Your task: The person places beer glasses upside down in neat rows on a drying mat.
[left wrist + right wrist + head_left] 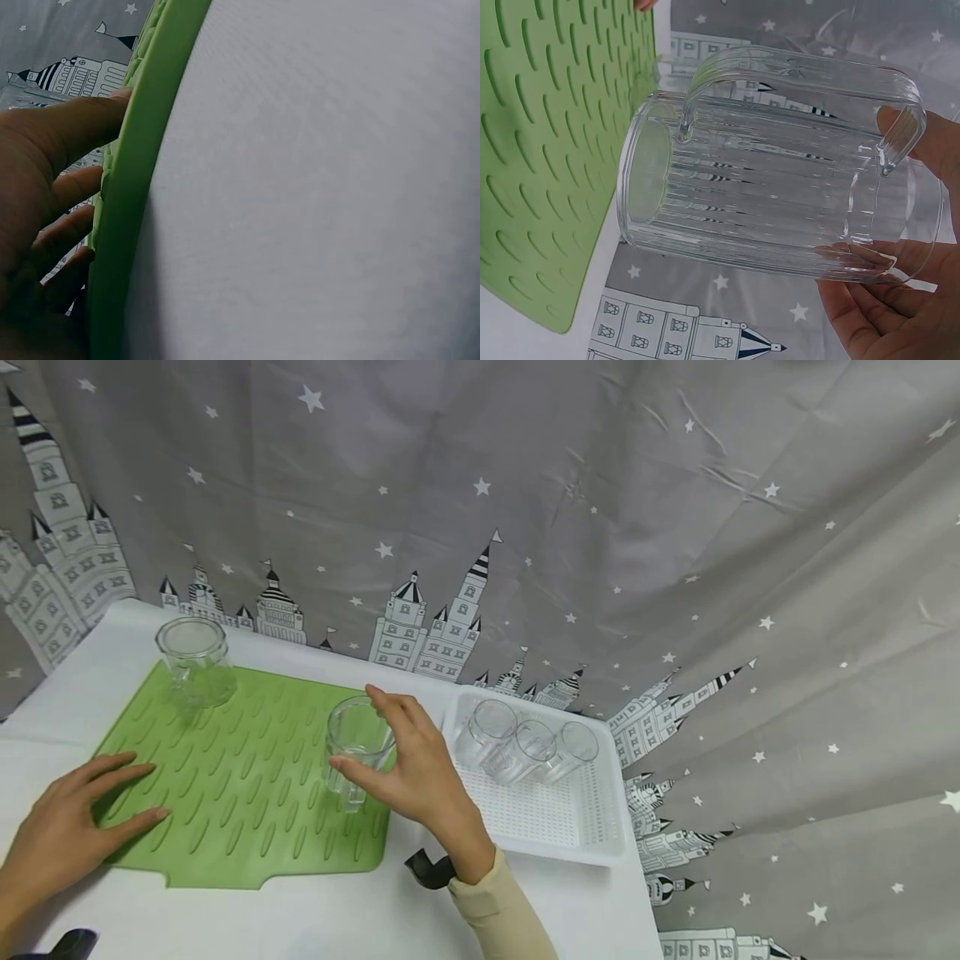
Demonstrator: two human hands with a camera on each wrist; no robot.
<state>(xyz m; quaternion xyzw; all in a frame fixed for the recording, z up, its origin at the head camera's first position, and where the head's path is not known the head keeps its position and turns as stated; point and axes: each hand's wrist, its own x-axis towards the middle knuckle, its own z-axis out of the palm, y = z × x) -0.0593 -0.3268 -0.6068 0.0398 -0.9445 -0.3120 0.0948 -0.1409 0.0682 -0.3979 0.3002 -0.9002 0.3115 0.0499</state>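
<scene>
Clear mug (352,731) at right part of green mat (247,777); right hand (420,768) holds its top, thumb and fingers curved. Left hand (78,814), well left of mug, rests empty, spread, at mat edge.

White tbl (315,918), pale & smooth on top. Directly on it: green mat (247,772), L side, flat, w/ raised oval ridges & a short tab on the near edge; white tray (536,814), R side, perf. base, near mat but apart, strip of white tbl btwn.
</scene>
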